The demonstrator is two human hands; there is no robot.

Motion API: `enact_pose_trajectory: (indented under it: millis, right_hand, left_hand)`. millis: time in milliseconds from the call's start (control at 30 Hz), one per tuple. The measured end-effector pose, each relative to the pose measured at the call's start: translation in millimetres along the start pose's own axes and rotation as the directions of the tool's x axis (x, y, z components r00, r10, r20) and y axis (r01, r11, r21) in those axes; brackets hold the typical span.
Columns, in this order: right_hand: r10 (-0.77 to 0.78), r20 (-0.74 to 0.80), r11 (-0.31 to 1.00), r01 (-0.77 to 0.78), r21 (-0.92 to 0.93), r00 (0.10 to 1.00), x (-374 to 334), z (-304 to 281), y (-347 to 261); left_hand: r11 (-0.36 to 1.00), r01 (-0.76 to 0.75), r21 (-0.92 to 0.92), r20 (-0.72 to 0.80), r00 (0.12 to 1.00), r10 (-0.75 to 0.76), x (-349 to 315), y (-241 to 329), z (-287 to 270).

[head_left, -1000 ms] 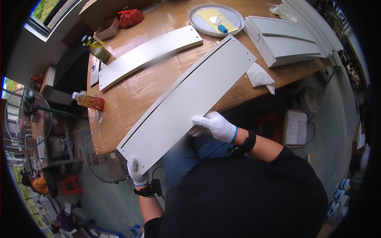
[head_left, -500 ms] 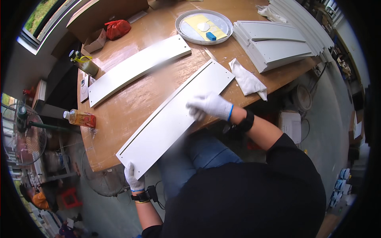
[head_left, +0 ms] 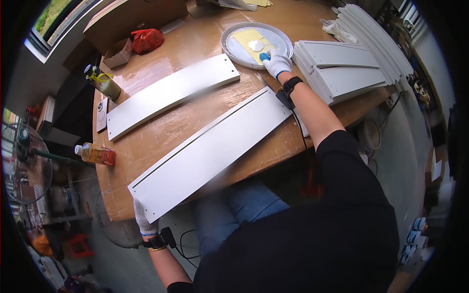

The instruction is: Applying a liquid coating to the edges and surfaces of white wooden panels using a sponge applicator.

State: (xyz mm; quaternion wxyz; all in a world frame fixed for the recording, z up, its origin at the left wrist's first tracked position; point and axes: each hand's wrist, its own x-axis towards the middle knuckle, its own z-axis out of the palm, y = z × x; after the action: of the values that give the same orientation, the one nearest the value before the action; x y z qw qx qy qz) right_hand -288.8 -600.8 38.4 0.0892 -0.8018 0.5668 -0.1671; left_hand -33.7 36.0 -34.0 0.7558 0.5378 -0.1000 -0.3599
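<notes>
White board [head_left: 210, 157] with a dark lengthwise stripe; brown surface [head_left: 128, 163]; blue block [head_left: 264, 57]; yellow sheet [head_left: 245, 37]; red bag [head_left: 147, 42].

Stacked white panels [head_left: 352, 81], a broad worktable [head_left: 195, 119] and what looks like a fan [head_left: 23, 138] mark a workshop.

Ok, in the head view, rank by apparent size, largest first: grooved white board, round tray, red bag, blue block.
1. grooved white board
2. round tray
3. red bag
4. blue block, partly covered

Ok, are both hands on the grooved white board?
No, only the left hand grips the board; the right hand is at the blue block.
</notes>
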Motion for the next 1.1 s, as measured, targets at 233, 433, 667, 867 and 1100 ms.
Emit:
enact_pose_trajectory:
  millis: [233,433,667,867,1100]
  right_hand:
    - [-0.014,-0.15,0.949,0.06,0.31,0.989,44.2,6.0,29.5]
    - [0.107,-0.044,0.84,-0.066,0.539,0.993,92.2,14.6,54.1]
    - [0.143,0.029,0.806,-0.133,0.577,0.989,122.1,20.9,27.0]
    - [0.089,-0.143,0.974,-0.057,0.219,0.986,150.8,16.5,21.0]
    - [0.085,-0.137,0.988,-0.066,0.138,0.987,160.3,21.2,17.6]
  left_hand:
    - [0.989,0.084,-0.122,0.0,0.996,-0.085,12.7,8.0,9.0]
    - [0.982,0.136,-0.129,0.046,0.99,-0.131,15.3,6.9,9.2]
    - [0.99,0.129,-0.057,0.007,0.992,-0.129,5.4,8.4,0.3]
    - [0.998,0.065,-0.013,-0.095,0.993,-0.066,9.7,9.0,24.8]
    - [0.997,0.071,0.019,-0.132,0.989,-0.068,9.0,4.8,7.6]
